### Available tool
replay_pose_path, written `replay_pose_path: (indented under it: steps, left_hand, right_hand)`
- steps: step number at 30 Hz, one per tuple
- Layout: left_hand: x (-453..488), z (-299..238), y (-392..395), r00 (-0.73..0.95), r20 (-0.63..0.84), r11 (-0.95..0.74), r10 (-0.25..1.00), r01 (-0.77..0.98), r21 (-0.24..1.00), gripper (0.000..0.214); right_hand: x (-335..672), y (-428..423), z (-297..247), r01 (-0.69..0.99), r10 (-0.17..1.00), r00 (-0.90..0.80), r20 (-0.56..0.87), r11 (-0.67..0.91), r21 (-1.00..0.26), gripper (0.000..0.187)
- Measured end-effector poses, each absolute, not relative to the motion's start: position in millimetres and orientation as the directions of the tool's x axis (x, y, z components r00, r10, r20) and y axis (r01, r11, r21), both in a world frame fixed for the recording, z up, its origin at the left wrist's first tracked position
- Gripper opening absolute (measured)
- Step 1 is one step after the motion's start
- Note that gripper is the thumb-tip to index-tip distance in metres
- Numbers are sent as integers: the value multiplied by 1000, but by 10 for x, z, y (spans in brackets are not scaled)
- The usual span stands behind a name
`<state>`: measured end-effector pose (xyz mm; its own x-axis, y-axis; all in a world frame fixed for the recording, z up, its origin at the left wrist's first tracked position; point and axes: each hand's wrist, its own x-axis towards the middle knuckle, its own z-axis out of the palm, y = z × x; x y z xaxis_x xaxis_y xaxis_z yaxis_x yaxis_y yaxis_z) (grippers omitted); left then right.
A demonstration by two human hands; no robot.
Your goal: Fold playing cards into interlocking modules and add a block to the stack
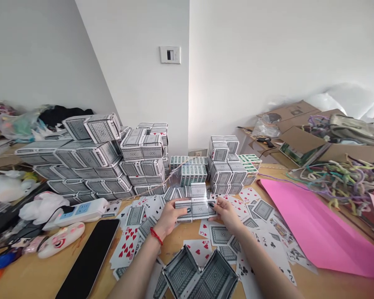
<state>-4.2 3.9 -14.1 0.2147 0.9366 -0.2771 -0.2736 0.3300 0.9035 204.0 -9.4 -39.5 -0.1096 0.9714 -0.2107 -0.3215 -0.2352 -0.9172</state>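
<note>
Grey piece (195,209) is gripped in your left hand (169,216) and right hand (227,214); boxes (96,153) stand built, cards (220,235) lie loose, apparently unused.

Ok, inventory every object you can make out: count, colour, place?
table: one, brown, underneath
held card block: one, grey and white, centre
open card trays: two, grey, front centre
left card boxes: many, grey, back left
right card boxes: several, grey, back centre-right
patterned boxes: several, green and white, back centre
loose cards: many, white or grey, across table
phone-like slab: one, black, front left
power strip: one, white and blue, left
soft toys: several, mostly white, left
paper sheet: one, pink, right
cardboard boxes: at least two, brown, back right
fuzzy strands: many, mixed colours, right
tool: one, black, back right
wall plate: one, white, above
bracelet: one, red, left wrist
left hand: one, block's left end
right hand: one, block's right end
</note>
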Motion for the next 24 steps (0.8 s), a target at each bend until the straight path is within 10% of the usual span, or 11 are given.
replay_pose_path:
  steps: [24]
  left_hand:
    - [-20, -200, 32, 197, -237, 282, 951, -243, 928, 40]
  right_hand:
    - [2016, -74, -451, -284, 963, -110, -244, -266, -921, 38]
